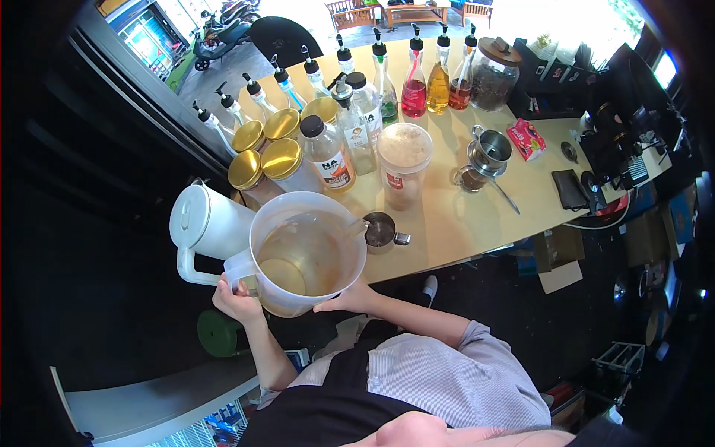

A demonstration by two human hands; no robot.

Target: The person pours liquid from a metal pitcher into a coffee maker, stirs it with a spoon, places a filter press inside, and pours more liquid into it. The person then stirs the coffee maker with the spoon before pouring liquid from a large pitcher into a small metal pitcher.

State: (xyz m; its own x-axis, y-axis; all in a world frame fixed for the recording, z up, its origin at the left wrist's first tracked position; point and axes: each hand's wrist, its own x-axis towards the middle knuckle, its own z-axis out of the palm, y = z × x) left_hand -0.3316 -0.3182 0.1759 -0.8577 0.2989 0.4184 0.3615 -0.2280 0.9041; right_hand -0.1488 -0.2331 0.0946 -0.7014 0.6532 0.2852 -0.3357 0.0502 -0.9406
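Note:
A large translucent plastic jug [339, 261] is in both my hands at the near edge of the counter. Its wide mouth faces up toward me, and its inside looks cloudy. My left hand [237, 302] is closed around the jug's handle. My right hand [348, 300] holds the lower side, its thumb in sight and its other fingers hidden by the jug. Close behind the jug's left side stands a white lidded pitcher [216, 223]. Just right of the rim is a small metal cup [380, 229] with a handle. Beyond it stands a tall clear container [404, 167] with brownish contents.
Gold-lidded jars [281, 159], a labelled bottle [328, 160] and a row of pump bottles [415, 82] line the counter's far side. A metal drip filter [489, 153], a pink packet [526, 139] and a black pouch [570, 190] lie rightward. Below stands a cardboard box [558, 249].

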